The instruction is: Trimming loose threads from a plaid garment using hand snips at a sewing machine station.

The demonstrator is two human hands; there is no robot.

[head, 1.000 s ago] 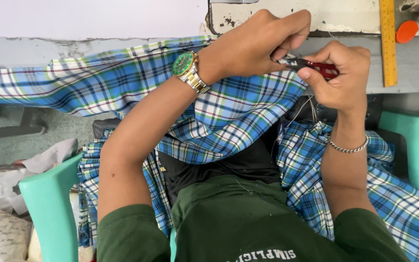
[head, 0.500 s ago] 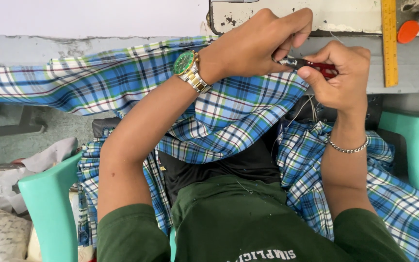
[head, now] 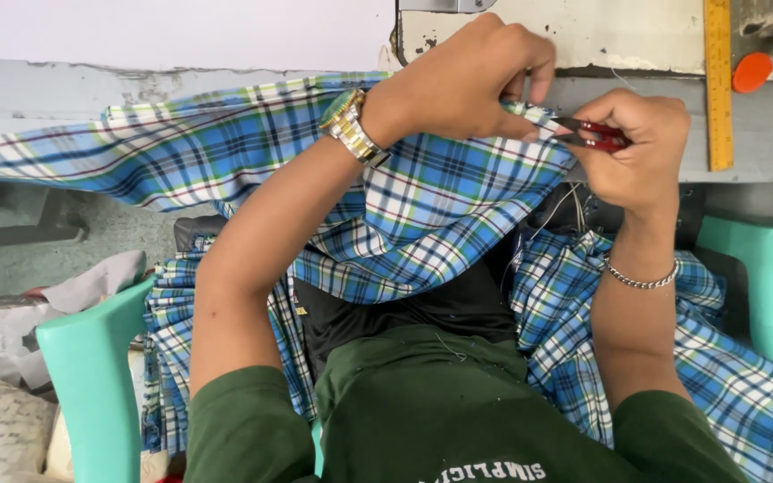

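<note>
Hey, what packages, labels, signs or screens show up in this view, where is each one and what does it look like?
No packages, signs or screens show.
Yellow ruler: fixed upright on the table's right side, a long narrow strip with printed markings.
Printed shirt lettering: bottom centre on the green shirt, a white row.
Wristwatch: on the left wrist, gold band; its dial is not readable.

A tailoring workshop: plaid fabric [head: 440,206] over a worn desk [head: 225,98], yellow ruler [head: 718,85] upper right, thread snips [head: 588,134]
</note>
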